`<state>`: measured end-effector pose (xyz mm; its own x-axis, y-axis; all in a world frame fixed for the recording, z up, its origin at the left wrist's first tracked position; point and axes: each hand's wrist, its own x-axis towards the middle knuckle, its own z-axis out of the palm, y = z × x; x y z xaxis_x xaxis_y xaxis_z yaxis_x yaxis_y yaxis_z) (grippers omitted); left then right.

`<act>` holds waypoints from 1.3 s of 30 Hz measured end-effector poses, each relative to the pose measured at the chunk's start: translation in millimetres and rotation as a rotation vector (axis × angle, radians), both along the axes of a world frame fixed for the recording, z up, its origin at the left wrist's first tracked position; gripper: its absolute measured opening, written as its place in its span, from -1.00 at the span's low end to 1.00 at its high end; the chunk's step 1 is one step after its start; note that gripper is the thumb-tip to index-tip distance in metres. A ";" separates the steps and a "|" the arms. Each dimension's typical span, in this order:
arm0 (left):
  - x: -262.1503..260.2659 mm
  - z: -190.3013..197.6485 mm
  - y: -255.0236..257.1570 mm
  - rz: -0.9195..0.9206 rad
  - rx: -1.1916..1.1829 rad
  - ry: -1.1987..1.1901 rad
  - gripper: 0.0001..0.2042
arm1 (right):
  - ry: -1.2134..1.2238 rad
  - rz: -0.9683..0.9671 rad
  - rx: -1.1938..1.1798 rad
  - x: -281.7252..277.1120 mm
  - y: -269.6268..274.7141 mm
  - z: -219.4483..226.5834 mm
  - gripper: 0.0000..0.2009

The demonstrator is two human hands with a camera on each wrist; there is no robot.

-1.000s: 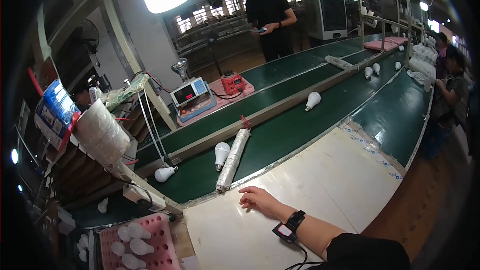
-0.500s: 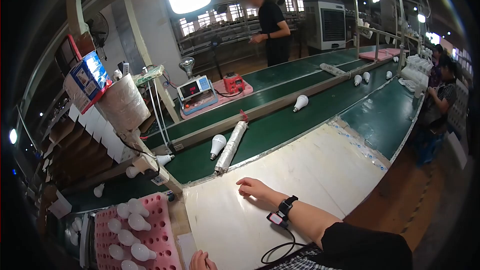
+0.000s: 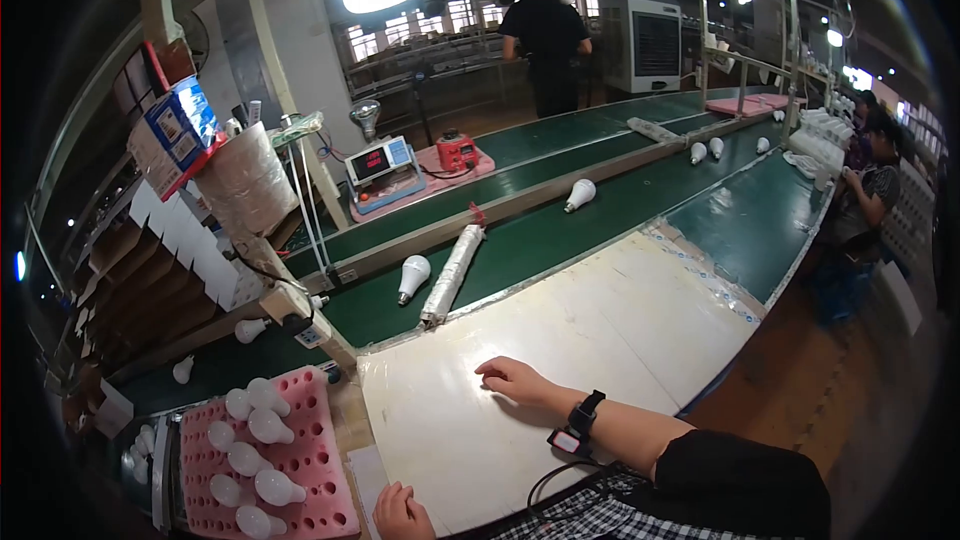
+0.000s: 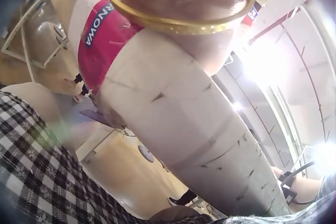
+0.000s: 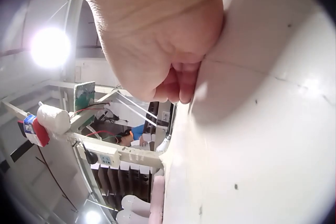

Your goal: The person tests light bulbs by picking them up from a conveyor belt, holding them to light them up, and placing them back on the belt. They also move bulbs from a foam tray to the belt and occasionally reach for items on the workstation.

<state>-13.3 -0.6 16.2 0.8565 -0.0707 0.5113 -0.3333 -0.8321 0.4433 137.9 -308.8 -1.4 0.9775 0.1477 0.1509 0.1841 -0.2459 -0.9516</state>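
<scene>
My right hand rests on the white board with its fingers loosely bent and nothing in them. In the right wrist view the right hand lies against the board's surface, fingers tucked under the palm. At the board's near left edge is my left hand, relaxed and without an object, beside the pink foam tray. Several white bulbs lie on that tray, such as one bulb. The left wrist view shows only the wrist with a gold bangle; the fingers are out of it.
Beyond the board runs a green conveyor belt carrying several bulbs, one bulb beside a wrapped bar. A meter and a red device stand across it. A post with a power socket rises at left. A person stands behind.
The head view has shifted, bringing my left hand into sight at the board's near edge. My right hand stays on the board. The person behind has turned their back.
</scene>
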 end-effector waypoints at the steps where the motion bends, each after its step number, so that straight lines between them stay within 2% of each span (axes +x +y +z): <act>1: -0.4 -0.5 0.0 0.007 0.010 -0.003 -0.79 | -0.020 -0.013 -0.013 -2.7 -0.2 1.1 -0.72; 5: -0.4 3.0 -1.7 0.006 0.024 -0.014 -0.79 | -0.071 -0.049 -0.095 -10.3 3.2 8.6 -0.75; 10: -0.4 1.3 -1.8 0.003 0.019 -0.013 -0.80 | -0.115 -0.064 -0.090 -7.4 1.1 6.0 -0.77; 15: 2.0 -3.6 -0.6 -0.005 0.004 -0.029 -0.79 | 0.124 -0.038 0.113 2.0 -2.6 3.3 -0.77; 16: 1.7 -2.0 -2.2 0.027 0.011 -0.028 -0.79 | 0.060 -0.058 0.076 -0.1 -2.5 4.1 -0.77; 18: 9.6 -29.9 11.5 0.043 0.019 -0.051 -0.79 | -0.005 -0.109 0.070 -2.2 4.1 -2.1 -0.79; 19: 9.5 -20.3 6.7 0.076 0.007 -0.101 -0.84 | -0.016 -0.136 0.098 -5.6 7.8 -1.5 -0.80; 20: 8.0 -15.2 7.8 0.080 0.011 -0.078 -0.84 | 0.019 -0.123 0.178 -2.5 8.8 -13.4 -0.82; 22: 3.9 -10.5 10.3 0.088 -0.018 -0.078 -0.84 | -0.117 -0.090 -0.024 10.1 -3.7 -26.4 -0.79; 23: 2.8 -8.0 10.4 0.085 -0.044 -0.087 -0.87 | -0.056 -0.046 0.088 9.9 -3.6 -24.6 -0.81; 24: -0.1 -8.3 9.7 0.178 -0.046 -0.120 -0.87 | -0.017 -0.014 0.124 8.3 -2.2 -13.9 -0.83; 25: -0.4 -6.8 13.1 0.182 -0.060 -0.123 -0.87 | 0.011 0.036 0.157 21.2 3.7 -14.4 -0.84; 26: 0.2 -8.6 9.8 0.103 -0.076 -0.087 -0.87 | 0.073 0.001 0.188 16.5 -7.0 -21.8 -0.85; 30: -2.3 -13.3 6.9 0.156 -0.077 -0.078 -0.88 | 0.068 0.016 0.210 11.1 -2.2 -12.1 -0.86; 36: 0.3 -13.2 9.0 0.130 -0.049 -0.104 -0.87 | 0.051 0.019 0.227 9.9 -3.7 -16.2 -0.86; 39: -0.7 -14.2 8.1 0.144 -0.075 -0.098 -0.88 | 0.017 -0.002 0.139 4.7 -1.4 -10.6 -0.85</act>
<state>-14.1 7.5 2.0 0.8009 0.0904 0.5920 -0.2579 -0.8401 0.4772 142.6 -310.2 -12.0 0.9803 0.1249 0.1533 0.1674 -0.1120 -0.9795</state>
